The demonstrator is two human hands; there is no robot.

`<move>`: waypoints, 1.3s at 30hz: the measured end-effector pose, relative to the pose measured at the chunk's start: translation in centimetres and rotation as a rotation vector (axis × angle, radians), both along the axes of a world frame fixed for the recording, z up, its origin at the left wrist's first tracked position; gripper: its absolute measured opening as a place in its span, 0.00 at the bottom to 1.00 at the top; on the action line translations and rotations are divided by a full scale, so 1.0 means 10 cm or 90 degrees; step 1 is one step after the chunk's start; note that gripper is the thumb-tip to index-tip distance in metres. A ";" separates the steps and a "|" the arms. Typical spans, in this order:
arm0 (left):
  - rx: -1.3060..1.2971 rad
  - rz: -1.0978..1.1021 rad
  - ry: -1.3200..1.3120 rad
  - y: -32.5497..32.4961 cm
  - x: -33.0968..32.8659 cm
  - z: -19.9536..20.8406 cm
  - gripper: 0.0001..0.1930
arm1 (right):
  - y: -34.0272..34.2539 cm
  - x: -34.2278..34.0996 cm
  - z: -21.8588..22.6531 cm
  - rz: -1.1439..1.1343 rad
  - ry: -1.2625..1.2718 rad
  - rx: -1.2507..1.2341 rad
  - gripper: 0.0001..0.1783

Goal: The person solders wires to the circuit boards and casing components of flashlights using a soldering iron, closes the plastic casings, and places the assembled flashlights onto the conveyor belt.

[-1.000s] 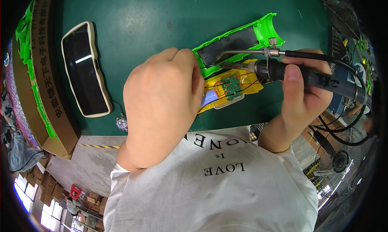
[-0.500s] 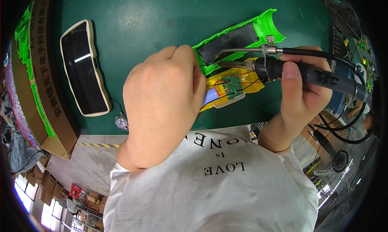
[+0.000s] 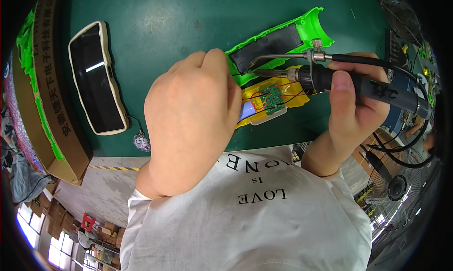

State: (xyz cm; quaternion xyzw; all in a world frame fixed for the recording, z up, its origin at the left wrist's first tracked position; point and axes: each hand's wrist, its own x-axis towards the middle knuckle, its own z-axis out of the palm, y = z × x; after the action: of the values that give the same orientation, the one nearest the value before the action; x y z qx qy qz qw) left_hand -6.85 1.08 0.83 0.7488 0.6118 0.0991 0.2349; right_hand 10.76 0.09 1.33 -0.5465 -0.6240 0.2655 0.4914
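My right hand (image 3: 351, 98) grips a dark-handled soldering iron (image 3: 325, 78) with a thin metal feed tube clamped above its shaft. The iron's tip points left and reaches the near left part of a green plastic shell (image 3: 314, 28) with a black panel (image 3: 269, 43) inside. My left hand (image 3: 188, 103) is closed at the shell's left end, its fingertips hidden behind the knuckles; what they hold cannot be seen. Just below the iron lies a yellow shell (image 3: 298, 101) holding a green circuit board (image 3: 271, 103), a blue cell (image 3: 246, 111) and red and black wires.
A phone (image 3: 94, 82) in a pale case, with a small charm (image 3: 141, 142), lies on the green table (image 3: 155, 16) to the left. Beyond it stands a cardboard box (image 3: 71, 160) with green parts. Fans (image 3: 396, 188) and a black cable (image 3: 401, 69) are at the right.
The iron and my right hand have shifted very slightly. The green shell's right end sits a touch farther away. My left hand keeps its closed pose.
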 end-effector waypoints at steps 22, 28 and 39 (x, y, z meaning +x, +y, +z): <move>0.016 -0.034 -0.016 0.00 -0.04 -0.01 0.03 | 0.01 0.02 0.00 -0.052 0.026 0.007 0.06; 0.015 -0.036 -0.001 0.02 -0.02 -0.01 0.03 | 0.00 0.04 0.00 -0.025 -0.050 0.004 0.05; 0.021 -0.028 -0.020 0.01 -0.02 -0.03 0.02 | 0.01 0.05 -0.02 -0.017 -0.048 0.028 0.05</move>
State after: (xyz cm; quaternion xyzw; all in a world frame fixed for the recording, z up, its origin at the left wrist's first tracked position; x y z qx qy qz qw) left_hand -7.08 1.14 0.57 0.7644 0.5896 0.1155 0.2341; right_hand 11.27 0.19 1.11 -0.5534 -0.6403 0.2249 0.4829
